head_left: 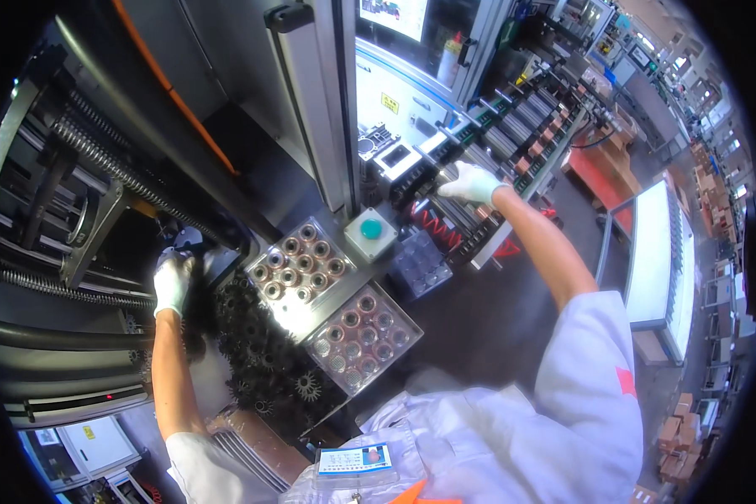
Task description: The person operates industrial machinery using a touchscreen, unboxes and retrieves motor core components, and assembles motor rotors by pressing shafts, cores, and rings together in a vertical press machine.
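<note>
My left hand (173, 284), in a white glove, reaches into the machine on the left. Its fingers curl at a dark metal part, and what they hold is partly hidden. My right hand (474, 184), gloved as well, is closed over a grey cylindrical motor armature at the near end of the conveyor (554, 160). More armatures (521, 120) with copper-coloured ends lie in a row beyond it. Between my hands are two clear plastic trays, an upper tray (350, 270) and a lower tray (315, 346), with round copper-and-steel parts in their pockets.
Many dark toothed discs (260, 353) are heaped beside the trays. A green push button (371, 228) on a pale box stands by the metal post (315, 109). Another clear tray (420, 262) lies under the conveyor's end, near a red coiled hose (435, 225). Springs (113, 160) and bars frame the left machine.
</note>
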Demonstrator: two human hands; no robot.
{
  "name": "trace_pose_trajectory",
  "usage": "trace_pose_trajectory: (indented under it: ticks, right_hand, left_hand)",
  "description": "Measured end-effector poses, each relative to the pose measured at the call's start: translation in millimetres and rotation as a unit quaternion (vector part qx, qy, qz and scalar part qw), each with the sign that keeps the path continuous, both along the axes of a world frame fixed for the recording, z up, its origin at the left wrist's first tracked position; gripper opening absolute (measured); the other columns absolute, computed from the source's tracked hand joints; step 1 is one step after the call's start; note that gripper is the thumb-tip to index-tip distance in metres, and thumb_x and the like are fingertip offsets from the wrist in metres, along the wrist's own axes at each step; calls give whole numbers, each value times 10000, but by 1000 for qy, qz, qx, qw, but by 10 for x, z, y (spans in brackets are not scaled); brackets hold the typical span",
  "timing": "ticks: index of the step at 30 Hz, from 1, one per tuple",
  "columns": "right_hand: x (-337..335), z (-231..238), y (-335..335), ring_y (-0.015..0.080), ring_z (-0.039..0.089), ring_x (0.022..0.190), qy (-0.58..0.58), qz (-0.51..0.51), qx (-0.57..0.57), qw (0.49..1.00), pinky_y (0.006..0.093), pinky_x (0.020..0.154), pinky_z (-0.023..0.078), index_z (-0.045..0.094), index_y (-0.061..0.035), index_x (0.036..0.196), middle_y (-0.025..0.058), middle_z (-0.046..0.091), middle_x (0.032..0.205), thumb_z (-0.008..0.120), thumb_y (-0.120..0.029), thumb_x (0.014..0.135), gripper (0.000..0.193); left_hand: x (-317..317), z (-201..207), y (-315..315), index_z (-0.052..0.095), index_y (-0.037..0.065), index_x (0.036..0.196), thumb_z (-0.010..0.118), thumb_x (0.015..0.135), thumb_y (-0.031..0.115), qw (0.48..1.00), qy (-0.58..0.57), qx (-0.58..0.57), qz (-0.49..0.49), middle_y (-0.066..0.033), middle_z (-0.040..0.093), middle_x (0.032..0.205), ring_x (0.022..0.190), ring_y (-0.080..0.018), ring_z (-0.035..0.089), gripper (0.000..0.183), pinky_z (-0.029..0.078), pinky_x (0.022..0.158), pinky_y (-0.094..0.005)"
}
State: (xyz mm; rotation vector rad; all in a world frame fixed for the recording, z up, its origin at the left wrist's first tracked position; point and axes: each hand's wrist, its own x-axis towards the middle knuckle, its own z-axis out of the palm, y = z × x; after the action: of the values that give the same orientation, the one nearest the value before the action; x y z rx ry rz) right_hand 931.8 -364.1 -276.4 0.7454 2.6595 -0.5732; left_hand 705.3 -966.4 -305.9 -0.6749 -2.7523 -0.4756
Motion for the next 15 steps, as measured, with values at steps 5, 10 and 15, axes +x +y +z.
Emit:
trace_pose_trajectory:
  ticks: [5, 10, 15]
  right_hand:
    - [-49, -122, -34, 415, 618, 1141, 76, 71, 54, 993, 464, 960, 481, 428, -6, 1420, 313, 603, 1256, 688, -649, 769, 952]
    - [414, 375, -626, 362, 628, 1078, 304, 122, 99, 940, 421, 909, 506, 535, -30, 1354, 197, 638, 1149, 734, -203, 863, 557]
    - [651, 232, -1562, 332, 665, 1028, 326, 218, -80, 916, 385, 914, 520, 636, -24, 1201, 163, 668, 1131, 720, -98, 824, 394]
  left_hand:
    - [-106, -181, -252, 713, 28, 1035, 701, 877, 374, 991, -90, -5, 100, -196, 720, 990, 939, -376, 684, 380, 517, 844, -433]
    - [322, 75, 450, 662, 39, 1085, 622, 913, 505, 972, -85, -166, 140, -242, 667, 1101, 911, -383, 681, 498, 535, 758, -490]
    - [504, -145, -127, 443, 94, 1446, 614, 943, 329, 988, -33, -149, 22, -257, 495, 1415, 894, -408, 689, 581, 580, 759, -445]
